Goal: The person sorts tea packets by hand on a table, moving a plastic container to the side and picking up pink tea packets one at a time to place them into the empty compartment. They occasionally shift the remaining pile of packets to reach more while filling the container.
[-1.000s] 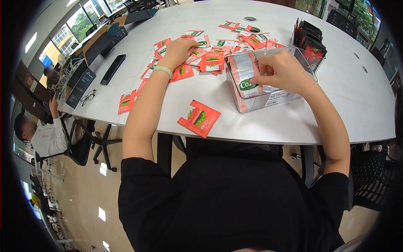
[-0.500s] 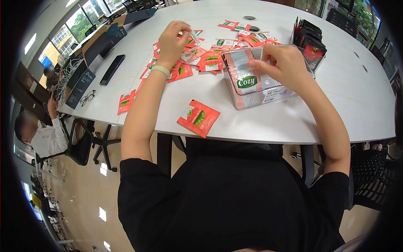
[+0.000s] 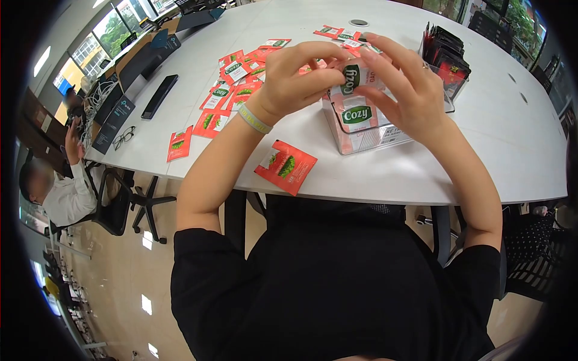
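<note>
1. Clear box (image 3: 385, 137) on the surface (image 3: 500, 138), directly below the hands. Packed with a row of upright sachets, front one (image 3: 356, 114) marked "Cozy". Count inside cannot be told.
2. One sachet (image 3: 355, 77) held in the air just above the box. Left hand (image 3: 295, 78) closed on its left side, right hand (image 3: 409, 90) gripping the other side with fingers long and loosely curled.
3. Black packets (image 3: 447, 55) standing packed together just behind the box, number unclear.
4. Loose sachets (image 3: 232, 84), red, scattered beyond the left hand. More than ten, some hidden by the hands.
5. Two more red ones apart from the rest: near one (image 3: 286, 167) at the front edge, far one (image 3: 179, 144) at the left edge.
6. One phone (image 3: 159, 96) and one pair of glasses (image 3: 124, 138) further left.
</note>
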Action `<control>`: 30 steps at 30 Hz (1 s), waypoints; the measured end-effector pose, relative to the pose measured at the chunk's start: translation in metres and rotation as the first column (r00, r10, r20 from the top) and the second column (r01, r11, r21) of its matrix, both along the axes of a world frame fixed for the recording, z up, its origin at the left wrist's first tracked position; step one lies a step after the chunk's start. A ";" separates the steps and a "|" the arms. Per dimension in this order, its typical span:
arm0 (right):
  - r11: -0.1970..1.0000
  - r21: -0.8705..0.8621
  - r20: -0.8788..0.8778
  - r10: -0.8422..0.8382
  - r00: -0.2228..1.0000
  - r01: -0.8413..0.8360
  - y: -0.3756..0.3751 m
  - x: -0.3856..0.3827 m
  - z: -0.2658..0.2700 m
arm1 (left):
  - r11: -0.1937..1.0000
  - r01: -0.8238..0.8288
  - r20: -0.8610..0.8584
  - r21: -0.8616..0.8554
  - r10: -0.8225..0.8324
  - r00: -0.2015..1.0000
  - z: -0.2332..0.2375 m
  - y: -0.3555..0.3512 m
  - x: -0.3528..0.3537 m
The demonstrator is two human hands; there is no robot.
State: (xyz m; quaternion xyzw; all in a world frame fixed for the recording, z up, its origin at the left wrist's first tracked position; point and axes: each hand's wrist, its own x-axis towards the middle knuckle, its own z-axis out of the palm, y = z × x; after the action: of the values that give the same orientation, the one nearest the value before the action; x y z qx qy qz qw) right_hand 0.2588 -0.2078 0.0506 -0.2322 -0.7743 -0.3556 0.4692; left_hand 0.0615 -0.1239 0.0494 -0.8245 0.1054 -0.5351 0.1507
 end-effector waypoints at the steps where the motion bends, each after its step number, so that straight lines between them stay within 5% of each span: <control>1: 0.999 0.017 0.027 -0.052 0.998 0.052 -0.004 -0.001 0.002 | 1.000 0.007 0.005 0.005 -0.007 1.000 0.000 -0.001 0.000; 5: 0.983 -0.058 0.115 -0.168 0.979 0.175 -0.008 0.007 0.002 | 0.999 0.020 -0.002 0.038 -0.020 1.000 0.001 -0.001 0.000; 9: 0.978 -0.202 0.033 -0.041 0.999 0.047 -0.006 0.012 0.005 | 0.991 -0.132 0.136 0.034 0.126 0.983 0.005 0.012 -0.001; 11: 0.620 -0.770 -0.250 -0.075 0.965 -0.151 -0.016 0.013 0.015 | 0.968 -0.211 0.086 -0.137 0.224 0.971 0.008 0.024 -0.011; 12: 0.620 -0.770 -0.250 -0.075 0.965 -0.151 -0.015 0.015 0.016 | 0.910 -0.289 0.023 -0.298 0.310 0.950 0.009 0.031 -0.017; 14: 0.325 -0.766 -0.576 0.034 0.817 -0.554 -0.009 0.024 0.018 | 0.861 -0.366 -0.008 -0.353 0.389 0.921 0.007 0.046 -0.028; 16: 0.257 -0.778 -0.593 0.001 0.806 -0.573 -0.008 0.032 0.023 | 0.661 -0.602 -0.214 -0.448 0.574 0.790 0.000 0.062 -0.039; 19: -0.111 -0.908 -0.407 0.006 0.913 -0.404 -0.005 0.041 0.023 | 0.499 -0.736 -0.414 -0.459 0.613 0.673 -0.013 0.080 -0.054; 20: -0.111 -0.908 -0.408 0.007 0.913 -0.404 -0.003 0.040 0.019 | 0.419 -0.791 -0.515 -0.445 0.603 0.609 -0.016 0.084 -0.058; 22: -0.009 -0.994 -0.112 0.096 0.989 -0.112 0.003 0.036 0.004 | 0.343 -0.819 -0.599 -0.461 0.560 0.572 -0.024 0.091 -0.063; 26: -0.035 -0.998 -0.060 -0.008 0.998 -0.060 0.000 0.029 0.006 | 0.206 -0.881 -0.775 -0.425 0.421 0.472 -0.026 0.092 -0.067; 30: -0.048 -0.999 -0.007 -0.042 0.999 -0.009 0.000 0.028 0.006 | 0.198 -0.882 -0.778 -0.427 0.416 0.470 -0.027 0.088 -0.065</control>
State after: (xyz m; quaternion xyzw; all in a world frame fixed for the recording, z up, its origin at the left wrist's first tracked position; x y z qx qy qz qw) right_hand 0.2868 -0.2075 0.0566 -0.5151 -0.7803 0.3140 0.1648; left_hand -0.0031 -0.0357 0.0222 -0.8545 -0.4923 -0.1576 -0.0507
